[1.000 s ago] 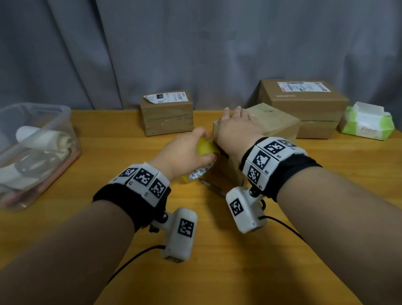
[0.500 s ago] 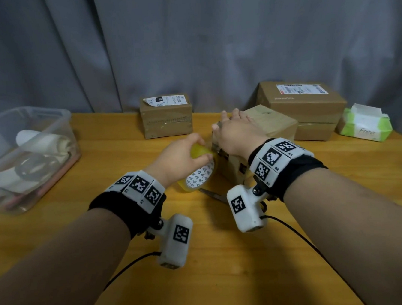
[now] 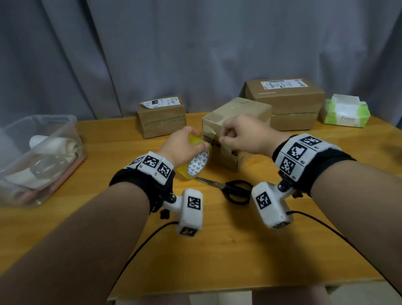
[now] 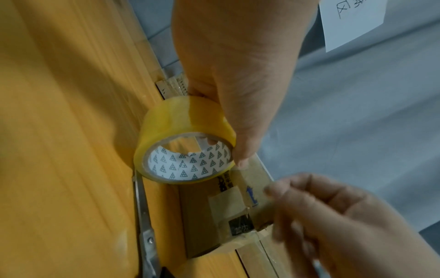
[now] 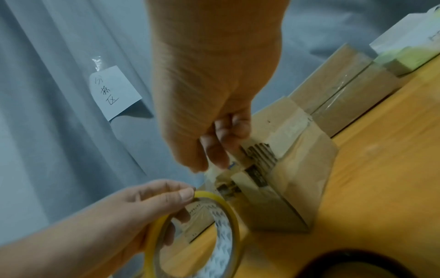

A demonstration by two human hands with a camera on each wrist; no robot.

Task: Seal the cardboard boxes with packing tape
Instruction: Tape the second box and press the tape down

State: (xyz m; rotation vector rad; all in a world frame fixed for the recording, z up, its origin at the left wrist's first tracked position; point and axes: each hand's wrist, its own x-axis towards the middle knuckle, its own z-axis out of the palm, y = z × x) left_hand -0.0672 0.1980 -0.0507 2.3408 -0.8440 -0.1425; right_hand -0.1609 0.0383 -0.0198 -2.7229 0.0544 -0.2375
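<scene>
Left hand (image 3: pixel 185 145) gripping one yellow tape roll (image 3: pixel 196 161) beside the nearest of four cardboard boxes (image 3: pixel 229 123), right hand (image 3: pixel 244 134) pinching the tape's free end (image 4: pixel 250 188), one pair of scissors (image 3: pixel 231 188) on the table (image 3: pixel 227 258).

Both arms are bare. Each wrist wears a black band (image 3: pixel 135 181) with white squares carrying black block patterns (image 3: pixel 296 152). A small white camera box (image 3: pixel 191 211) hangs under each band, and a thin dark cable (image 3: pixel 140 248) runs from it.
</scene>
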